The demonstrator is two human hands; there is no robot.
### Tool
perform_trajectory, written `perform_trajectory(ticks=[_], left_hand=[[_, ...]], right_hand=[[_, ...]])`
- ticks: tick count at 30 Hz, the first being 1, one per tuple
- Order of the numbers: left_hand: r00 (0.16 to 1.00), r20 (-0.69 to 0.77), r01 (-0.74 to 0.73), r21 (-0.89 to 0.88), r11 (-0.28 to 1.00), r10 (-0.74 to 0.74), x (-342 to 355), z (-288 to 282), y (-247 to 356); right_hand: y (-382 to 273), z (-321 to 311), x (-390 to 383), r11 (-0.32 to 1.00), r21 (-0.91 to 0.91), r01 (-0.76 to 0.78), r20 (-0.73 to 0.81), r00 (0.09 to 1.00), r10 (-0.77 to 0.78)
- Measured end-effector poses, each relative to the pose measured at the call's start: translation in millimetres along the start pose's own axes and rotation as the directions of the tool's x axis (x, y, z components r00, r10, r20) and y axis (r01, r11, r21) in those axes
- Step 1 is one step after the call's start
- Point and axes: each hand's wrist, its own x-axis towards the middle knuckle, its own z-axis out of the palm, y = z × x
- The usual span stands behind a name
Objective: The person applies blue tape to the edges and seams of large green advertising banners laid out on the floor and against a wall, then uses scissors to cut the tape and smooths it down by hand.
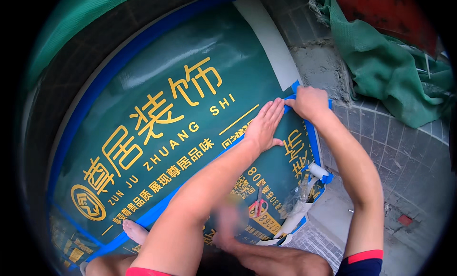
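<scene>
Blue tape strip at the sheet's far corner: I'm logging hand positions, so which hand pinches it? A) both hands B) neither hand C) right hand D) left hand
C: the right hand pinches the blue tape, while the left hand lies flat on the green sheet.

A dark green floor sheet [190,47] is printed with yellow-gold lettering and edged by blue tape [119,57]. Red-handled scissors [259,205] are seen on it. Green netting [395,71] is heaped over grey tiles [404,147].
</scene>
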Motion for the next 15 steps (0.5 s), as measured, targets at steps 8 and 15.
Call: perform_trajectory(ticks=[8, 15], left_hand=[[1.0, 0.017, 0.007, 0.0, 1.0, -0.007, 3.0, -0.9, 0.4], [0.998, 0.061, -0.024, 0.015, 1.0, 0.024, 21.2, -3.5, -2.3]], right_hand=[[-1.6, 13.8, 19.8, 1.0, 0.011, -0.027, -0.049, 0.998, 0.027], [-11.9, 42.8, 26.1, 0.995, 0.099, 0.018, -0.078, 0.997, -0.01]])
